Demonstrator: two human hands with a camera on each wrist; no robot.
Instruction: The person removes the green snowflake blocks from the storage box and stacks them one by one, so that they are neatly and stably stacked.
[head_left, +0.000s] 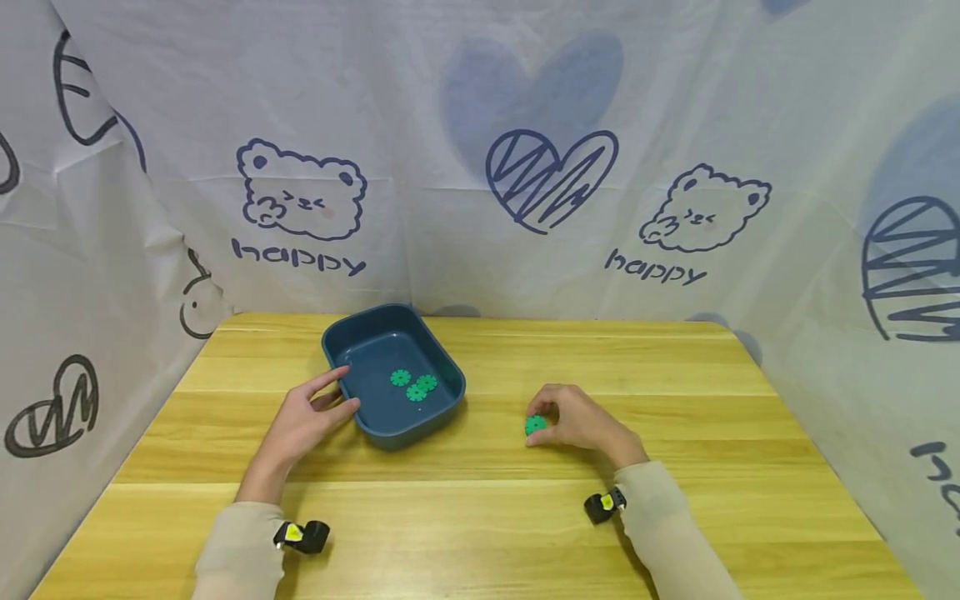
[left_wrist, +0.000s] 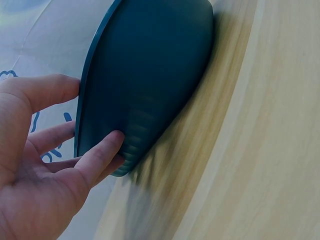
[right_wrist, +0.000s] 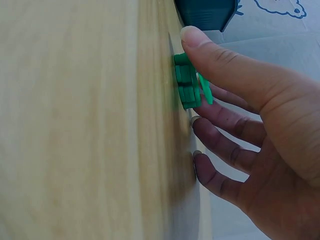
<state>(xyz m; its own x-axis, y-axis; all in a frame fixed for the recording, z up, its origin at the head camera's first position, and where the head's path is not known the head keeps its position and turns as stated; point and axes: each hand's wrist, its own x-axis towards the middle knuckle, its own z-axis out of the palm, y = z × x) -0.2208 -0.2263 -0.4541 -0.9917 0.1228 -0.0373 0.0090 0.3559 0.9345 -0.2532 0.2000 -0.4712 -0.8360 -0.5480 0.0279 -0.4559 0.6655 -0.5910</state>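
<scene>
My left hand [head_left: 311, 412] holds the near-left rim of a dark blue rectangular bin [head_left: 405, 432], with some fingertips over the edge. In the left wrist view, fingers of the left hand [left_wrist: 55, 165] also rest against the bin's outer wall [left_wrist: 150, 65]. Several green notched plastic discs [head_left: 416, 392] lie inside on the bin's floor. To the right, my right hand [head_left: 573, 421] has its thumb and fingers curled round green notched discs [head_left: 536, 425] at the tabletop. The right wrist view shows a small stack of discs [right_wrist: 187, 85] with a thinner disc [right_wrist: 206, 90] tilted beside it, next to the right hand [right_wrist: 250, 120].
The wooden table [head_left: 465, 533] has its back edge against a white curtain [head_left: 420, 125] printed with bears and hearts. More curtain hangs at both sides. Small black wrist cameras sit on both sleeves.
</scene>
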